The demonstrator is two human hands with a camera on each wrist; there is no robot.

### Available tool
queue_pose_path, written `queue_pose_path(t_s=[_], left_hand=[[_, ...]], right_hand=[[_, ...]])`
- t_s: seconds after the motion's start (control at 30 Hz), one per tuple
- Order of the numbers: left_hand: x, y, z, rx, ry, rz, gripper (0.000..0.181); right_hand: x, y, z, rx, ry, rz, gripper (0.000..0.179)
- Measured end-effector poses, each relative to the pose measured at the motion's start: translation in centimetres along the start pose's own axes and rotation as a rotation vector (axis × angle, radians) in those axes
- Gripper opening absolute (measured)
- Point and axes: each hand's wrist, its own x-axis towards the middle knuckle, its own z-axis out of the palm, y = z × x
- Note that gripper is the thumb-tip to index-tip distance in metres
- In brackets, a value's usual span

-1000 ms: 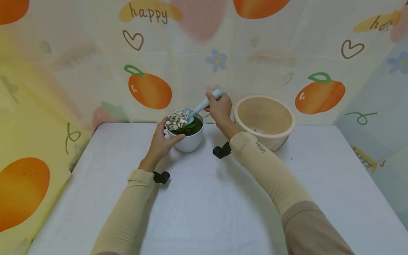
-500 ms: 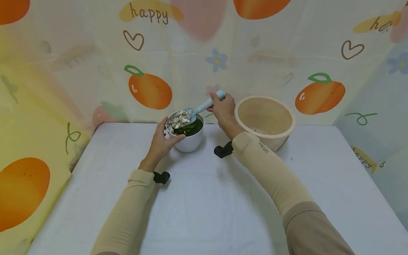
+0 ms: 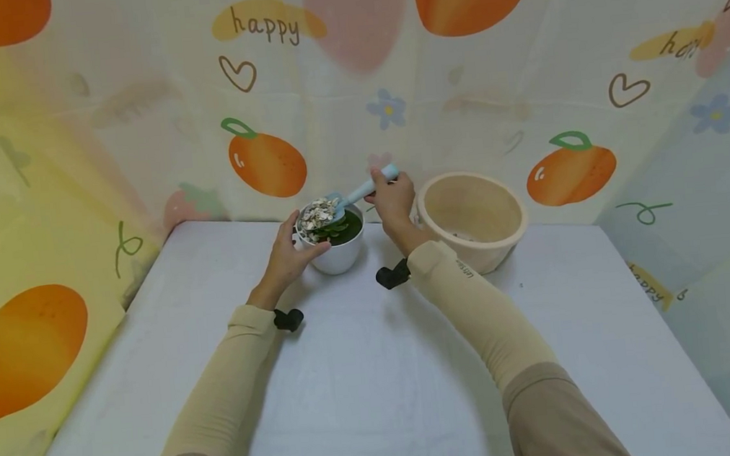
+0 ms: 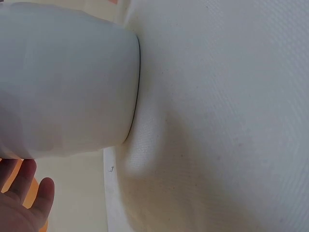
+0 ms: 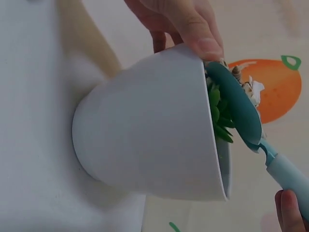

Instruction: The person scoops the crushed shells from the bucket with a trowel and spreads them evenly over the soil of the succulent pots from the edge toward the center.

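On the table, a white flowerpot (image 3: 338,259) holds a small green succulent (image 5: 219,113). My left hand (image 3: 288,255) grips the pot by its left side, the thumb at the front rim. My right hand (image 3: 395,200) holds the pale blue handle of a small garden trowel (image 3: 364,190). Its blue blade (image 5: 236,104) lies over the pot's opening, close above the leaves, heaped with whitish stone-like bits (image 3: 319,212). In the left wrist view, the white pot wall fills the upper left, and fingers (image 4: 43,198) show at the lower left.
A larger beige pot (image 3: 494,254) stands just right of my right hand, with a few bits at its bottom. Behind the table (image 3: 366,387) hangs a fruit-patterned cloth (image 3: 355,113). A tiny dark speck lies right of the beige pot.
My right hand and the trowel shifted slightly right, then back left. A bit more green leaf shows below the blade now. The left hand and the flowerpot stay in place.
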Motion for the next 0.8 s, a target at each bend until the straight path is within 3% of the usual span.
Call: queue_pose_path(t_s=[0.27,0.6,0.8], left_hand=[[0.03,-0.06,0.11,-0.011,0.005,-0.003,0.102],[0.24,-0.21,-0.01,-0.012,-0.002,0.004,0.102],[0.81,-0.21,-0.79,-0.067,-0.068,0.020,0.103]], right_hand=[[-0.30,0.22,0.13,0.039,-0.017,-0.010,0.031],[-0.35,-0.10,-0.12,0.112,-0.125,0.026,0.033],[-0.34,0.06,-0.47,0.134,-0.154,0.023,0.030]])
